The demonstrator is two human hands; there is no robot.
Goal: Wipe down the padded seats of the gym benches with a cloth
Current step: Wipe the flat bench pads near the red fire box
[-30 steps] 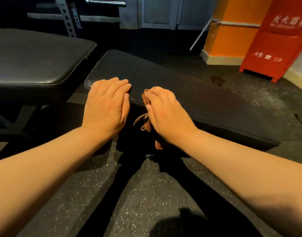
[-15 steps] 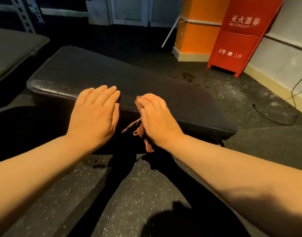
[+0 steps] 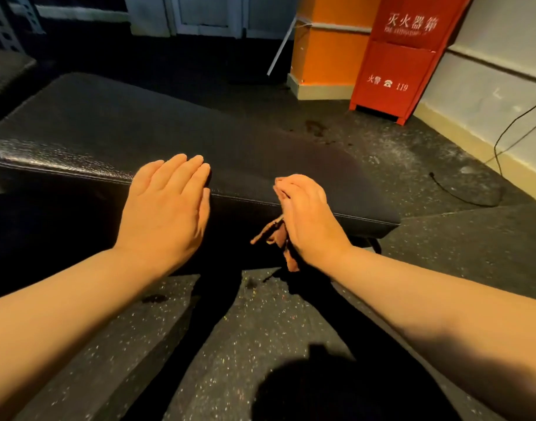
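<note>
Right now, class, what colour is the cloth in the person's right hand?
Reddish brown: the cloth hangs below the right hand, head view.

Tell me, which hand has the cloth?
The right hand has it. Its fingers curl over the brown cloth, whose ends dangle beneath at the bench pad's edge. The left hand lies flat and holds nothing.

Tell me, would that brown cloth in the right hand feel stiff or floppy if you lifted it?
Probably floppy: the brown cloth hangs in limp, crumpled folds below the right hand, draped over the edge of the black bench pad. It looks light too, since the curled fingers alone hold it. It would likely bunch rather than slide stiffly when pushed.
</note>
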